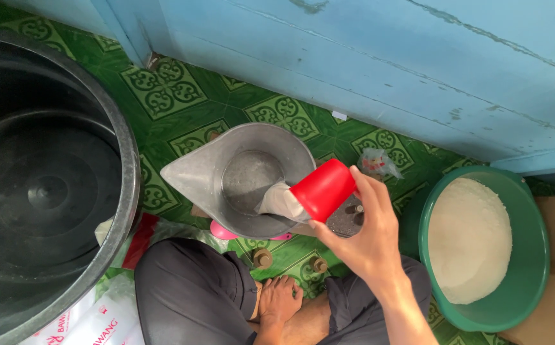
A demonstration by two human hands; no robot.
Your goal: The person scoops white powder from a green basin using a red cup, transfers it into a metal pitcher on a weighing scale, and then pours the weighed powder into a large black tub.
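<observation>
Right hand point(367, 239) closed round tipped red plastic cup point(323, 189), white grain mid-pour into grey metal scale pan point(239, 179) w/ little inside, green plastic basin point(533, 255) full; left hand point(280, 299) loosely open, empty, on foot.

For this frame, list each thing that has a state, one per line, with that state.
Red cup: tipped, pouring white grain.
Metal scoop pan: upright, taking the grain.
Green basin: heaped with white grain.
Black tub: open, nothing seen inside.
Small plastic bag: crumpled on the floor.
Right hand: gripping the cup.
Left hand: resting on the legs, holding nothing.
</observation>
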